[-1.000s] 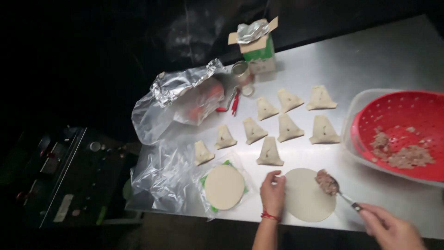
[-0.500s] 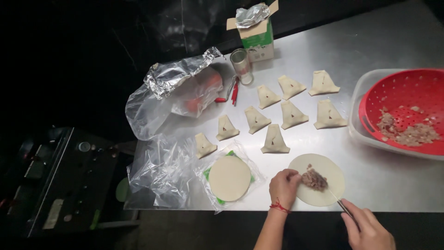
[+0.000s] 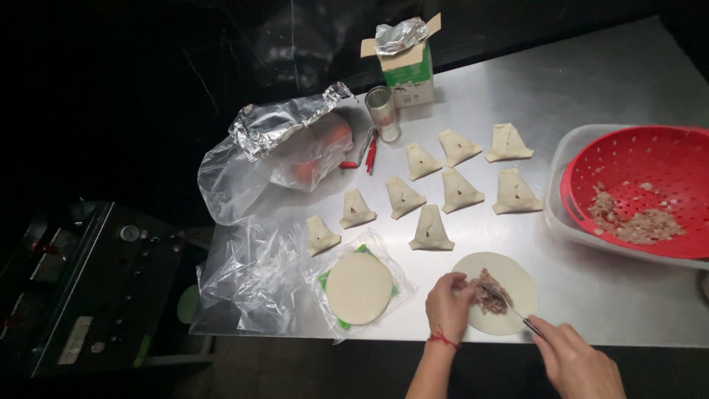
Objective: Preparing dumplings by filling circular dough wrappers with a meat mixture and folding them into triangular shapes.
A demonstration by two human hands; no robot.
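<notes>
Near the front edge of the steel table point(image 3: 591, 96), a round dough wrapper point(image 3: 509, 292) is laid flat, with a mound of minced filling point(image 3: 489, 290) heaped on its left half. The left hand point(image 3: 447, 307) is rested on the wrapper's left rim, fingers curled against the filling. The right hand point(image 3: 576, 362) is closed around the handle of a spoon point(image 3: 511, 307), whose tip is set in the filling. Behind, 9 folded triangular parcels point(image 3: 432, 229) are counted, already shaped and lined up. A stack of unused wrappers point(image 3: 360, 288) is seen on its opened plastic pack, and more filling is left in the red colander point(image 3: 642, 192). The wrapper in hand is judged filled but not yet folded.
</notes>
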